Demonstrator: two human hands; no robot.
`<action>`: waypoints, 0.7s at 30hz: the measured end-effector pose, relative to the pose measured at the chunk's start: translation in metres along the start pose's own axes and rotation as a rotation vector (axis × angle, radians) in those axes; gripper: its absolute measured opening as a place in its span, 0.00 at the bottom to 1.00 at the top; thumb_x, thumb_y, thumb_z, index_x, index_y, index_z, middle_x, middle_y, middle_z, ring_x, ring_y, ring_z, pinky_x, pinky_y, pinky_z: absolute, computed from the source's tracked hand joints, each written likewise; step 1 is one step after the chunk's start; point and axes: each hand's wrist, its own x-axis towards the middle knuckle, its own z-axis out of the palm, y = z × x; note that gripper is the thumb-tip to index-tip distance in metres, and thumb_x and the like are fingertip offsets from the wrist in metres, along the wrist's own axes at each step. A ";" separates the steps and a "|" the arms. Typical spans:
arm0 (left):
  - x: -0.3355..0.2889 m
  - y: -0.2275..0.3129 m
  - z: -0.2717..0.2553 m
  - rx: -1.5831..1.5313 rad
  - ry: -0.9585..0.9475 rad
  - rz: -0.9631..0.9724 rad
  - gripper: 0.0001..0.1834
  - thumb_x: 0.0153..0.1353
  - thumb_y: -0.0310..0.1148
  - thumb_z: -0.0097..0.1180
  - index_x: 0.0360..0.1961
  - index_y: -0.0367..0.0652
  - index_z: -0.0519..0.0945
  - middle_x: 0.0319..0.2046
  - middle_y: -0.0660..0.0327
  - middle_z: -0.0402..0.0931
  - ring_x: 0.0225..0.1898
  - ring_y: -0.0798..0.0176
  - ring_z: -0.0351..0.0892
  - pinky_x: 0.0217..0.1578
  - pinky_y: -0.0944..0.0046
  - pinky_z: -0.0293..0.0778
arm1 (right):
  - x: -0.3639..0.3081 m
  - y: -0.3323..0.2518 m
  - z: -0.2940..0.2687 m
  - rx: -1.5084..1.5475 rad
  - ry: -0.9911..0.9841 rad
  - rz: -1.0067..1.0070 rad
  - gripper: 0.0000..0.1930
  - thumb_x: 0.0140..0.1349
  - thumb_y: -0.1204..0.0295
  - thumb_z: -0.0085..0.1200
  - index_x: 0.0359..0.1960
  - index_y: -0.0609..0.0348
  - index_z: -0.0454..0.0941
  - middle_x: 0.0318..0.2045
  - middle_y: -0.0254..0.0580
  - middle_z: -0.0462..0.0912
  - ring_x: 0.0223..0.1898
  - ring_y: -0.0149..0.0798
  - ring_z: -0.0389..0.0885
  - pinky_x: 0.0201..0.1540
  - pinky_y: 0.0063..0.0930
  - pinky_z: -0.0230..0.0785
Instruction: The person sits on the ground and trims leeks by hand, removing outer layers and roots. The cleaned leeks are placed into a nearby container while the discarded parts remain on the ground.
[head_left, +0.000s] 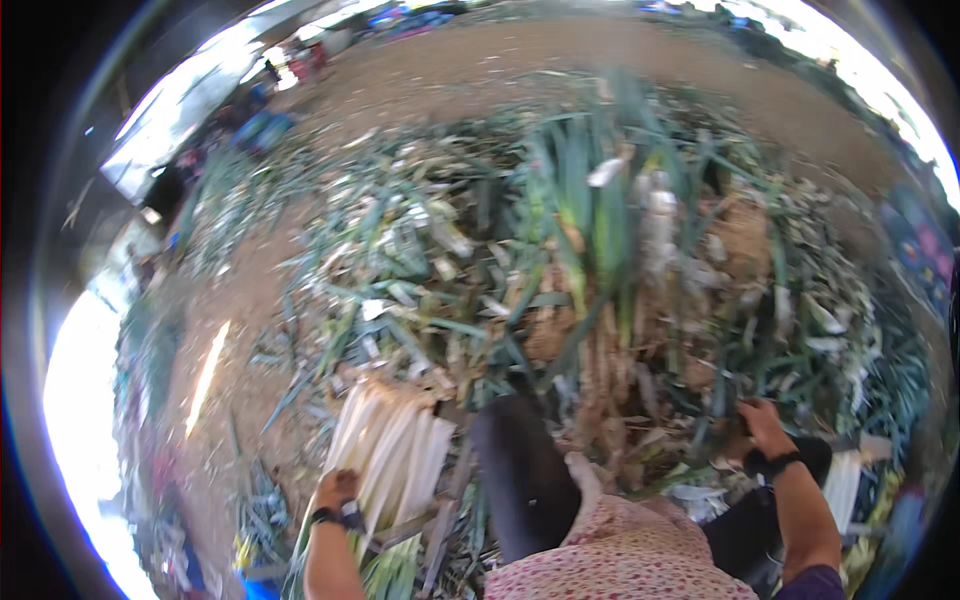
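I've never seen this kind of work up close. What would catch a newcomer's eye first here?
Probably the bundle of white leek stalks at lower left, bright against the dirt, with the left hand on its near end. Next, the big heap of green leaves and trimmings filling the centre. The right hand reaches into its right edge.

A wide heap of green leaf trimmings (450, 270) covers the dirt ground (480, 70) (bare and brown farther off); blue crates (262, 128) sit at the far left edge
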 end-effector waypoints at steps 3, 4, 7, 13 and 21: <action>-0.025 0.016 0.169 -0.045 -0.261 0.059 0.11 0.63 0.36 0.50 0.26 0.43 0.77 0.22 0.60 0.77 0.24 0.61 0.78 0.30 0.60 0.78 | 0.000 0.000 -0.015 -0.028 0.064 0.028 0.15 0.56 0.66 0.55 0.37 0.67 0.80 0.22 0.38 0.80 0.23 0.31 0.75 0.28 0.26 0.67; -0.059 0.045 0.222 -0.069 -0.285 0.158 0.11 0.65 0.35 0.49 0.26 0.45 0.77 0.21 0.63 0.76 0.24 0.64 0.77 0.28 0.65 0.77 | 0.013 0.016 -0.008 0.127 0.013 0.037 0.14 0.57 0.67 0.55 0.39 0.67 0.80 0.21 0.36 0.78 0.22 0.29 0.74 0.26 0.25 0.65; -0.152 0.098 0.350 -0.192 -0.319 0.280 0.06 0.62 0.33 0.56 0.27 0.49 0.77 0.23 0.69 0.76 0.26 0.71 0.76 0.27 0.70 0.74 | 0.022 -0.018 0.033 0.119 -0.170 0.081 0.16 0.57 0.67 0.55 0.43 0.65 0.80 0.23 0.35 0.78 0.23 0.26 0.73 0.23 0.22 0.62; -0.191 0.021 0.599 -0.289 -0.783 0.226 0.05 0.61 0.32 0.57 0.30 0.45 0.75 0.23 0.65 0.74 0.26 0.67 0.75 0.26 0.68 0.74 | 0.048 -0.042 0.113 0.132 -0.258 0.020 0.17 0.57 0.66 0.54 0.42 0.68 0.79 0.28 0.39 0.82 0.28 0.32 0.77 0.32 0.27 0.69; -0.191 -0.065 0.678 -0.242 -0.629 -0.161 0.03 0.65 0.31 0.49 0.36 0.47 0.75 0.27 0.65 0.76 0.29 0.68 0.78 0.29 0.66 0.77 | 0.129 -0.010 0.201 0.224 -0.267 0.015 0.19 0.59 0.67 0.52 0.49 0.67 0.76 0.42 0.46 0.80 0.44 0.42 0.78 0.45 0.33 0.70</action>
